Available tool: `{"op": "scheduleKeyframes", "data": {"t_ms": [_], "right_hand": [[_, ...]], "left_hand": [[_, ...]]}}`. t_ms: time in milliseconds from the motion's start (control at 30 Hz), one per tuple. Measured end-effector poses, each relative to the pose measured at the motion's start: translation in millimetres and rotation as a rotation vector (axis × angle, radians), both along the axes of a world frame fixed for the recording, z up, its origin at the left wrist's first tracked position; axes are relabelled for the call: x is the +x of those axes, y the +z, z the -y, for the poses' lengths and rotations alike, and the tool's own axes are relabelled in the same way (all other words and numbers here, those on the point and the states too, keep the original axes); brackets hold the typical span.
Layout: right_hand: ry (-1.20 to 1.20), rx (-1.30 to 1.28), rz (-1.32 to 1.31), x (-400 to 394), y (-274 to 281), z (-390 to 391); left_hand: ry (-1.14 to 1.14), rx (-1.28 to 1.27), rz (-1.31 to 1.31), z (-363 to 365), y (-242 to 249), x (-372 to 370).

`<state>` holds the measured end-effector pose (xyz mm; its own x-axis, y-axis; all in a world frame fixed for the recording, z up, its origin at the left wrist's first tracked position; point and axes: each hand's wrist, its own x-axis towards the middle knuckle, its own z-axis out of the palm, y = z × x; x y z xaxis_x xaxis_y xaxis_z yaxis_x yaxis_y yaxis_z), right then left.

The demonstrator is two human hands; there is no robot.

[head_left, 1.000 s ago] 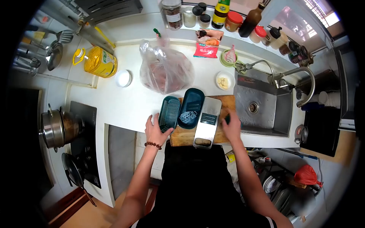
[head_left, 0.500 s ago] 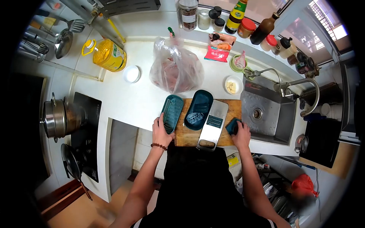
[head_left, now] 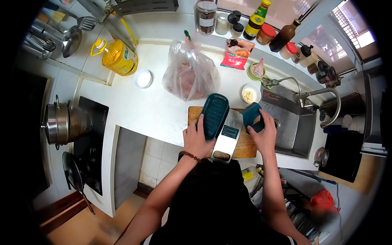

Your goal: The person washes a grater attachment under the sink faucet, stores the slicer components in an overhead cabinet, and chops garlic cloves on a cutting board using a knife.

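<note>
Green basket (head_left: 215, 115), pinched at its near end, extends beyond my left grip (head_left: 197, 141); my right grip (head_left: 266, 134) pinches a teal holder (head_left: 250, 113).

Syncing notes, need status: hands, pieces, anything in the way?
Left hand on basket, over board. Right hand holding small green piece. Grater between hands, possibly in the way.

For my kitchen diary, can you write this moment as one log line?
left hand: holding green basket | right hand: holding green holder | grater: between hands, over cutting board
</note>
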<state>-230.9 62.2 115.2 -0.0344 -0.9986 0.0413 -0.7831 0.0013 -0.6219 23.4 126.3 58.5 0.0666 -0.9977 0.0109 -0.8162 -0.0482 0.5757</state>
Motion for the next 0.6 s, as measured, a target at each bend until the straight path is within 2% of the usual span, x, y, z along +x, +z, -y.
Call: {"op": "scheduleKeyframes", "data": {"t_ms": [133,233,300,333,400,433,500,533,600], "right_hand": [[0.085,-0.061,0.002,18,20,7],[0.145,-0.068,0.059,39,35,15],[0.155,-0.107,0.003,56,34,22],[0.148,-0.040,-0.051,66,34,25],[0.153,0.077,-0.155,83,27,29],[0.154,0.072,-0.154,92,19,31],[0.190,0.219,-0.244,106,1,31],[0.198,0.245,-0.260,112,-4,32],[0.197,0.253,-0.254,118,-27,35]], "left_hand": [[0.016,0.047,0.068,0,-23,-9],[-0.014,-0.027,0.133,-2,-50,-11],[0.016,0.083,0.131,-3,-60,-13],[0.015,0.080,0.130,-2,-58,-13],[0.021,0.111,-0.071,-4,-54,-8],[0.023,0.107,-0.070,-4,-59,-5],[0.042,0.025,-0.321,-7,-75,3],[0.031,0.153,-0.395,-7,-81,10],[0.035,0.244,-0.352,-12,-82,14]]}}
